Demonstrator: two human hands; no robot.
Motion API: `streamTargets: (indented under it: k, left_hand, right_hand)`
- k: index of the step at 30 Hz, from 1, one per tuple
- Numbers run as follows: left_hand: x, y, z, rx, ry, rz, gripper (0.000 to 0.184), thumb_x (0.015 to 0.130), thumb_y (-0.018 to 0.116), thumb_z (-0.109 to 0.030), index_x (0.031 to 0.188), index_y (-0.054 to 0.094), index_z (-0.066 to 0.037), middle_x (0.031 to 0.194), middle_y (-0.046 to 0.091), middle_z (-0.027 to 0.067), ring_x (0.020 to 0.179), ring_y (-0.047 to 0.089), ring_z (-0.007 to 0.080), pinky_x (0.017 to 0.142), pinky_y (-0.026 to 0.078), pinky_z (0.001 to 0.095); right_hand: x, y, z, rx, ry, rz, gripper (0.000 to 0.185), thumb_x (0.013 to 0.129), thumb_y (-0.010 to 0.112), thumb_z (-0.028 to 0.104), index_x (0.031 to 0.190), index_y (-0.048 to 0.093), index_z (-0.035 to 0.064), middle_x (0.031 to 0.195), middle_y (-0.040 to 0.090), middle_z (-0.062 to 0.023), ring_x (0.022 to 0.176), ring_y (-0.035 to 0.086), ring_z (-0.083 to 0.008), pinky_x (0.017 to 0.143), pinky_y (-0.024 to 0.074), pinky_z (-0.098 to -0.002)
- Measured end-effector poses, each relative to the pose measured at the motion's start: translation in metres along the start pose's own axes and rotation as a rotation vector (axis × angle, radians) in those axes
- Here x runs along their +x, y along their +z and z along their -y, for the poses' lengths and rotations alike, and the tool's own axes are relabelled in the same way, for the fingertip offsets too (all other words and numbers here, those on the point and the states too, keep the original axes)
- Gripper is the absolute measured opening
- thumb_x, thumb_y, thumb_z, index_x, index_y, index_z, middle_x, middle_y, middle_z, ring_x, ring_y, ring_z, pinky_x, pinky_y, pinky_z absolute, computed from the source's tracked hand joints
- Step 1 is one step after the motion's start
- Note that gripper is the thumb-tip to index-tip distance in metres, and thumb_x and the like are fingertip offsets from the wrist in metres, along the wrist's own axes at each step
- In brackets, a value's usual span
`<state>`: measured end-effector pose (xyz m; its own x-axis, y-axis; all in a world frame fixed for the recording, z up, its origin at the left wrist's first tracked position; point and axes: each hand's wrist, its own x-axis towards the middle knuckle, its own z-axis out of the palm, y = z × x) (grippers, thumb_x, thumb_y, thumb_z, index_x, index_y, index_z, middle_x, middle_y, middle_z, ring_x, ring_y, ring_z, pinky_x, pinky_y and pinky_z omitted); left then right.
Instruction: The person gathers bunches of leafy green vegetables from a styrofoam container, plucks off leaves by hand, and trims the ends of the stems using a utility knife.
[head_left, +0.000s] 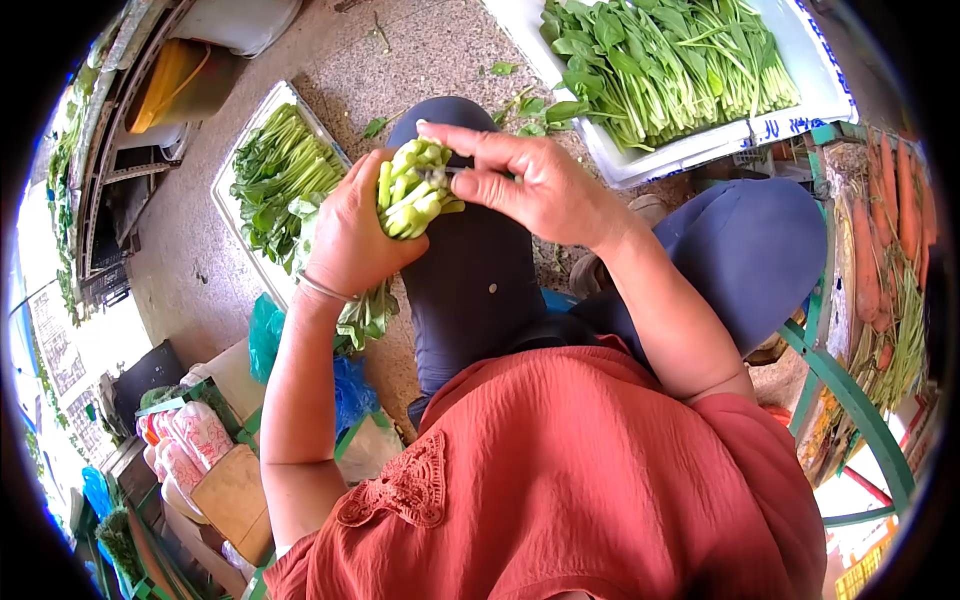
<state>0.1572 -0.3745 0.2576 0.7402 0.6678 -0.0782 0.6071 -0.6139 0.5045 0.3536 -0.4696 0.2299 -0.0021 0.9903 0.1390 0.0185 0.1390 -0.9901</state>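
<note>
My left hand (352, 225) is closed around a bunch of leafy greens (415, 195), its pale cut stem ends facing up and right and its leaves hanging below my wrist. My right hand (535, 185) is at the stem ends, index finger stretched over them and thumb beneath. Between thumb and finger shows a narrow grey strip that looks like a small knife blade (436, 173); its handle is hidden in the hand. The bunch is held above my left knee.
A white foam box (620, 165) of leafy greens (680, 70) stands ahead on the right. Another white tray (226, 200) with greens (285, 165) lies to the left. Carrots (885, 230) are at far right beside a green metal frame (860, 380). Leaf scraps (530, 110) litter the floor.
</note>
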Motion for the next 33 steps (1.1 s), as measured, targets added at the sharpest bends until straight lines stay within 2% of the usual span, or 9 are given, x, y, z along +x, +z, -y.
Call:
streamTargets:
  k: [3, 5, 7, 8, 10, 13, 23, 27, 33]
  left_hand:
    - [0.002, -0.005, -0.003, 0.013, 0.044, 0.004, 0.073, 0.052, 0.077, -0.015, 0.119, 0.049, -0.001, 0.109, 0.058, 0.0168, 0.100, 0.059, 0.0350, 0.086, 0.048, 0.0386]
    - [0.005, -0.008, -0.003, -0.032, 0.039, 0.094, 0.072, 0.053, 0.076, -0.014, 0.118, 0.049, -0.001, 0.106, 0.059, 0.0170, 0.099, 0.059, 0.0352, 0.085, 0.049, 0.0389]
    - [0.006, -0.010, 0.004, -0.029, 0.078, 0.117, 0.070, 0.057, 0.074, -0.012, 0.121, 0.047, -0.001, 0.104, 0.060, 0.0165, 0.097, 0.060, 0.0337, 0.085, 0.048, 0.0379]
    - [0.007, -0.010, 0.006, -0.024, 0.115, 0.133, 0.069, 0.060, 0.071, -0.010, 0.124, 0.046, -0.001, 0.102, 0.061, 0.0159, 0.096, 0.061, 0.0322, 0.086, 0.048, 0.0369]
    - [0.011, -0.016, 0.002, -0.046, 0.110, 0.170, 0.068, 0.061, 0.071, -0.009, 0.123, 0.046, -0.001, 0.102, 0.061, 0.0156, 0.095, 0.061, 0.0315, 0.085, 0.048, 0.0365]
    - [0.011, -0.015, 0.007, -0.074, 0.102, 0.195, 0.066, 0.061, 0.070, -0.008, 0.123, 0.046, -0.001, 0.102, 0.062, 0.0150, 0.095, 0.062, 0.0301, 0.085, 0.048, 0.0359]
    - [0.012, -0.008, 0.012, -0.043, 0.065, 0.147, 0.064, 0.064, 0.068, -0.009, 0.124, 0.046, -0.002, 0.099, 0.062, 0.0143, 0.093, 0.062, 0.0274, 0.084, 0.048, 0.0353]
    - [0.014, -0.011, 0.009, -0.075, -0.010, 0.194, 0.077, 0.058, 0.075, -0.019, 0.125, 0.045, 0.004, 0.104, 0.061, 0.0201, 0.100, 0.060, 0.0343, 0.088, 0.048, 0.0384]
    - [0.014, -0.011, -0.001, -0.089, -0.086, 0.186, 0.066, 0.059, 0.073, -0.018, 0.118, 0.049, 0.000, 0.099, 0.062, 0.0191, 0.094, 0.062, 0.0343, 0.084, 0.049, 0.0387]
  right_hand:
    - [0.000, -0.002, 0.001, 0.043, 0.038, 0.072, 0.047, 0.092, 0.060, 0.022, 0.137, 0.047, 0.0145, 0.066, 0.039, 0.0060, 0.063, 0.033, -0.0047, 0.060, 0.0343, -0.0203]
    - [0.003, -0.009, 0.002, 0.077, 0.139, 0.167, 0.049, 0.093, 0.058, 0.021, 0.139, 0.044, 0.0130, 0.079, 0.056, 0.0038, 0.073, 0.046, -0.0043, 0.071, 0.0409, -0.0204]
    - [0.007, -0.009, -0.009, 0.137, 0.079, 0.216, 0.049, 0.093, 0.057, 0.020, 0.139, 0.042, 0.0108, 0.115, 0.062, -0.0022, 0.101, 0.054, -0.0072, 0.090, 0.0420, -0.0233]
    - [0.007, -0.012, -0.010, 0.134, 0.079, 0.215, 0.049, 0.093, 0.057, 0.020, 0.139, 0.042, 0.0108, 0.115, 0.062, -0.0022, 0.101, 0.054, -0.0072, 0.090, 0.0420, -0.0233]
    - [0.010, -0.015, -0.007, 0.183, 0.107, 0.300, 0.047, 0.094, 0.055, 0.017, 0.139, 0.042, 0.0088, 0.139, 0.048, -0.0058, 0.122, 0.046, -0.0110, 0.103, 0.0355, -0.0268]
    - [0.011, -0.009, -0.012, 0.184, -0.003, 0.201, 0.044, 0.093, 0.056, 0.015, 0.136, 0.047, 0.0130, 0.120, 0.063, -0.0076, 0.105, 0.054, -0.0077, 0.094, 0.0428, -0.0254]
    - [0.019, 0.004, -0.018, 0.049, -0.092, 0.014, 0.032, 0.090, 0.060, 0.016, 0.122, 0.061, 0.0134, 0.107, 0.068, -0.0080, 0.097, 0.064, -0.0128, 0.087, 0.0482, -0.0267]
    - [0.024, 0.003, -0.011, 0.060, 0.007, 0.068, 0.031, 0.091, 0.058, 0.006, 0.121, 0.059, 0.0016, 0.117, 0.064, -0.0079, 0.110, 0.057, -0.0129, 0.097, 0.0435, -0.0273]
    - [0.029, 0.013, -0.023, 0.278, 0.020, -0.044, 0.026, 0.089, 0.062, 0.017, 0.113, 0.066, 0.0094, 0.099, 0.070, -0.0079, 0.089, 0.063, -0.0082, 0.081, 0.0487, -0.0225]
